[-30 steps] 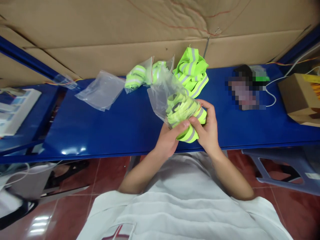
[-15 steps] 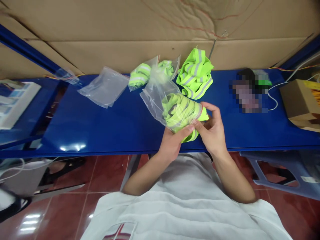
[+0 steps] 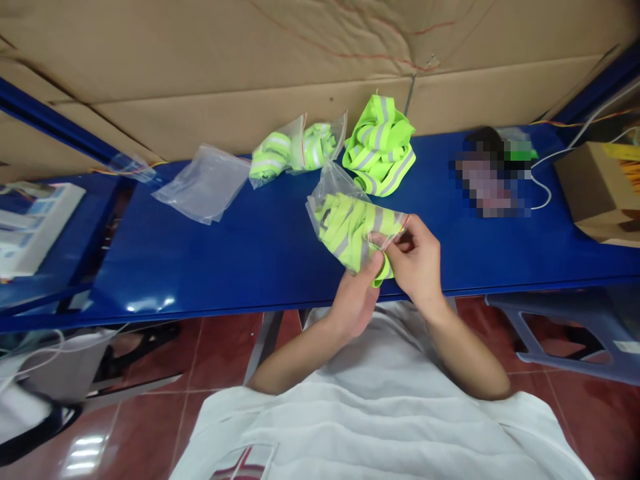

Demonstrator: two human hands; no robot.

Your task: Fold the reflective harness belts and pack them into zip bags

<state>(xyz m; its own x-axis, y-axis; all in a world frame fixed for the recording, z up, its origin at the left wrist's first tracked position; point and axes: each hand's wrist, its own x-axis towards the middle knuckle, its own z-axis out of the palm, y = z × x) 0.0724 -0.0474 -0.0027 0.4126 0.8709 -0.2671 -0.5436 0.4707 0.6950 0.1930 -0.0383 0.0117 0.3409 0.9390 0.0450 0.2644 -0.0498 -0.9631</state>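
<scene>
A clear zip bag [image 3: 345, 213] stuffed with a folded neon-yellow reflective strap [image 3: 350, 230] lies low over the blue table [image 3: 225, 247]. My left hand [image 3: 357, 297] pinches the bag's near edge from below. My right hand [image 3: 417, 260] pinches the bag's open mouth at its right corner. A bit of strap sticks out of the bag between the two hands.
At the back of the table lie an empty clear bag [image 3: 203, 183], a filled bag of straps [image 3: 293, 150] and a loose bundle of neon straps [image 3: 380, 143]. A cardboard box [image 3: 597, 190] and a white cable [image 3: 545, 190] sit at the right. A cardboard wall stands behind.
The strap has gone deeper into the bag and the bag has come down flatter toward the table. Both hands shifted from holding the bundle to pinching the bag's mouth.
</scene>
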